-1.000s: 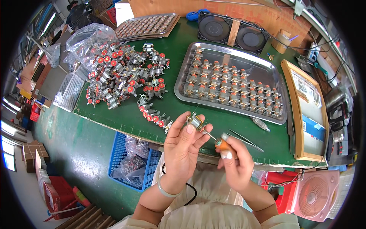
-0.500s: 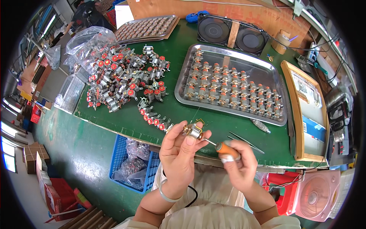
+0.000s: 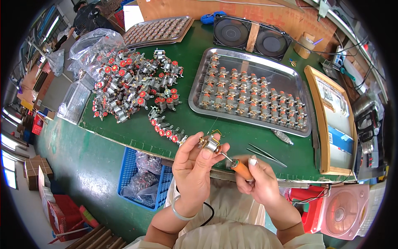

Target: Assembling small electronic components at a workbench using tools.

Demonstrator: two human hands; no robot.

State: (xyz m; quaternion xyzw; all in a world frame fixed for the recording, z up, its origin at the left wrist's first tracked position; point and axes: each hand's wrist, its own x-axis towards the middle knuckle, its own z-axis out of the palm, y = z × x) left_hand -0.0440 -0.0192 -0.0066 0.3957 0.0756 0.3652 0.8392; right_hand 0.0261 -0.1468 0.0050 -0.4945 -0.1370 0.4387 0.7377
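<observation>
My left hand [image 3: 195,172] is raised over the front edge of the bench, its thumb and fingers closed on a small metal electrical component [image 3: 210,143]. This has a silvery round body, coppery ends and a yellow bracket-like piece. In my right hand [image 3: 265,184] is a screwdriver [image 3: 242,169] with an orange handle, its shaft pointing up and left. The tip meets the component's lower right end; the exact contact spot is too small to make out. White wrapping covers the tip of my right thumb, and part of that hand is smeared by motion.
Left of my hands lies a heap of red-capped components [image 3: 124,83]; a curved row [image 3: 162,129] trails from it. A metal tray [image 3: 286,70] holds standing components in rows. Tweezers [image 3: 267,155] lie to the right, near a wooden frame [image 3: 310,89]. Below sits a blue basket [image 3: 127,172].
My right hand has changed its grip on the screwdriver: the thumb now points up, and the handle tilts more steeply downward. The left hand keeps the component nearly still.
</observation>
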